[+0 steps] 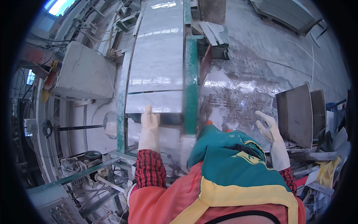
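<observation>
While the left hand (150,123) touches the white slab (166,102), finger grip unclear, the right hand (269,128), fingers spread, hangs rightward of it.

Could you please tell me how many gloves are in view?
2: the left glove, at the near edge of a pale slab, and the right glove, away to its right. Others may be hidden.

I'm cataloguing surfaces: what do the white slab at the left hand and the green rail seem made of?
White slab: probably stone, polished or wet; bright highlights, faint grey streaks. Green rail: likely painted metal, dull; pale patches mottle its coat.
</observation>
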Action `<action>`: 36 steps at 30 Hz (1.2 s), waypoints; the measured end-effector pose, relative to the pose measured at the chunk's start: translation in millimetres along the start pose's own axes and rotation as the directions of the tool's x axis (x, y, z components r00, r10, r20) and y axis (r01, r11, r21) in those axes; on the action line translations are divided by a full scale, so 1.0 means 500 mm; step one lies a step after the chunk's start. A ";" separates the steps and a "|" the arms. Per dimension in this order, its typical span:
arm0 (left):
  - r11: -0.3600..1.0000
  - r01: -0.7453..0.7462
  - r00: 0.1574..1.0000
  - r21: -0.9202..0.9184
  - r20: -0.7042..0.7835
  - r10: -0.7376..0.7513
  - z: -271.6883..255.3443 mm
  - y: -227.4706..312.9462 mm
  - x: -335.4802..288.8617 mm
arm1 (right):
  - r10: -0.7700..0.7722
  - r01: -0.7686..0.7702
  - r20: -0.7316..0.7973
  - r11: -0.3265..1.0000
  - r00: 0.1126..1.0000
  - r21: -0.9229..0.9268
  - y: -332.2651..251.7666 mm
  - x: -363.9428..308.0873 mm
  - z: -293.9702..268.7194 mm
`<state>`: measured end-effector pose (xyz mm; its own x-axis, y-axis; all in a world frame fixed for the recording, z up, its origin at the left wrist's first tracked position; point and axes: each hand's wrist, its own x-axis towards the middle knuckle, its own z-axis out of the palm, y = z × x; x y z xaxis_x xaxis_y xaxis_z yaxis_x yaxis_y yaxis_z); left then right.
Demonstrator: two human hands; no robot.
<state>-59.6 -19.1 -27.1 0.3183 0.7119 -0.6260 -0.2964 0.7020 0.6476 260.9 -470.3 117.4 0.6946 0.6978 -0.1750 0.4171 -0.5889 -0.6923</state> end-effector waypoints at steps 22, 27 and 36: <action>0.991 -0.087 0.996 -0.101 0.012 0.089 0.065 -0.001 -0.008 | 0.060 -0.062 0.033 0.995 0.998 0.072 0.019 0.007 0.032; 0.996 -0.038 0.998 -0.080 -0.050 0.034 0.059 0.014 0.002 | 0.077 -0.081 0.055 0.994 0.996 0.080 0.022 0.007 0.040; 0.930 0.088 0.994 0.356 -0.096 -0.058 0.047 0.080 -0.026 | 0.298 -0.382 0.256 0.832 0.919 0.403 -0.026 0.018 0.025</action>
<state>-54.4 -0.8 16.9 0.2468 0.6690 -0.7011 0.0725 0.7087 0.7018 254.2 -451.2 115.9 0.6128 0.5706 -0.5468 -0.1546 -0.5920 -0.7910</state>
